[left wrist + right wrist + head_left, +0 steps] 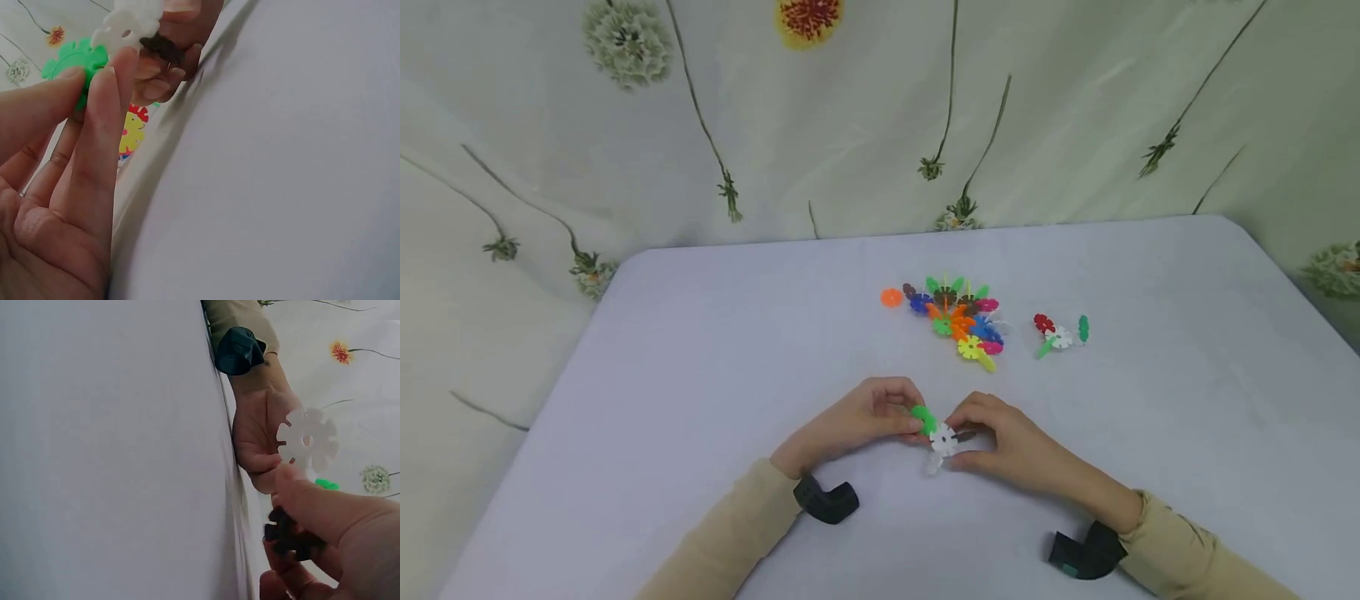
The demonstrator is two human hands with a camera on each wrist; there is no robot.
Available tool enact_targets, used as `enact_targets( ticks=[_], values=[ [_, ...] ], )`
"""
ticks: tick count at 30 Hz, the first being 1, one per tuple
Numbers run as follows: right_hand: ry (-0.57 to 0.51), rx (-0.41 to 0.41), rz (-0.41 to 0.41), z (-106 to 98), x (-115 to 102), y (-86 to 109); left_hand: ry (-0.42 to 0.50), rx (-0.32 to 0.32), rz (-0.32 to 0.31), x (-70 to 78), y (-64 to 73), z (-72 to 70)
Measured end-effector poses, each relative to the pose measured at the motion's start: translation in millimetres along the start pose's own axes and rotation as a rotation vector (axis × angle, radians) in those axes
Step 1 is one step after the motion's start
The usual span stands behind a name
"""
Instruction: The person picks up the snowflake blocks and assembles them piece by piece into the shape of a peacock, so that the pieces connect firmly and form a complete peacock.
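Both hands meet over the near middle of the table at a small joined piece of notched plastic snowflake discs. My left hand (880, 410) pinches its green disc (76, 62) between thumb and fingertips. Attached to the green one is a white disc (943, 439), with another pale disc (935, 463) below it. My right hand (1011, 442) grips the white disc from the right, thumb tip at its edge in the right wrist view. A dark brown disc (290, 536) sticks out between that hand's thumb and curled fingers.
Farther back lies a cluster of joined colourful discs (958, 321), with a loose orange disc (891, 297) to its left. A smaller red, white and green joined piece (1058, 336) lies to its right. Behind the white table (715, 350) hangs a flower-print cloth (850, 125).
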State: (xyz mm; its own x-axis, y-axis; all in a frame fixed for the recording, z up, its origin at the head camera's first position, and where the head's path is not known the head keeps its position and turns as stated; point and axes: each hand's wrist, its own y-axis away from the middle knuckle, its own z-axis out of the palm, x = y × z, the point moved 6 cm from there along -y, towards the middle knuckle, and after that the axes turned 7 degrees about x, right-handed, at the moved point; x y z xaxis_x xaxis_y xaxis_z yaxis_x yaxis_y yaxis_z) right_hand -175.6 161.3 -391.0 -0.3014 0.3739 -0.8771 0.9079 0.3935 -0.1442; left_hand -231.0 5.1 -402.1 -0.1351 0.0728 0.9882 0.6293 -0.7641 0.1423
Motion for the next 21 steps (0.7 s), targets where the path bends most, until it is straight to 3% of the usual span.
enact_targets(
  ticks=[5, 12, 15, 21],
  values=[
    [-0.212, 0.021, -0.004, 0, 2, -2.7, 0.037, -0.005, 0.005, 2.3, 2.5, 1.4],
    [-0.566, -0.069, 0.161, 3, 10, -1.2, 0.065, 0.021, 0.084, 5.1, 3.5, 2.8],
    [-0.65, -0.068, 0.236, 4, 11, -1.2, 0.06, 0.027, 0.096, 6.3, 4.0, 2.3],
    [-0.748, -0.107, 0.28, 8, 11, -1.5, 0.001, 0.019, 0.116, 7.9, 3.2, 1.1]
  ],
)
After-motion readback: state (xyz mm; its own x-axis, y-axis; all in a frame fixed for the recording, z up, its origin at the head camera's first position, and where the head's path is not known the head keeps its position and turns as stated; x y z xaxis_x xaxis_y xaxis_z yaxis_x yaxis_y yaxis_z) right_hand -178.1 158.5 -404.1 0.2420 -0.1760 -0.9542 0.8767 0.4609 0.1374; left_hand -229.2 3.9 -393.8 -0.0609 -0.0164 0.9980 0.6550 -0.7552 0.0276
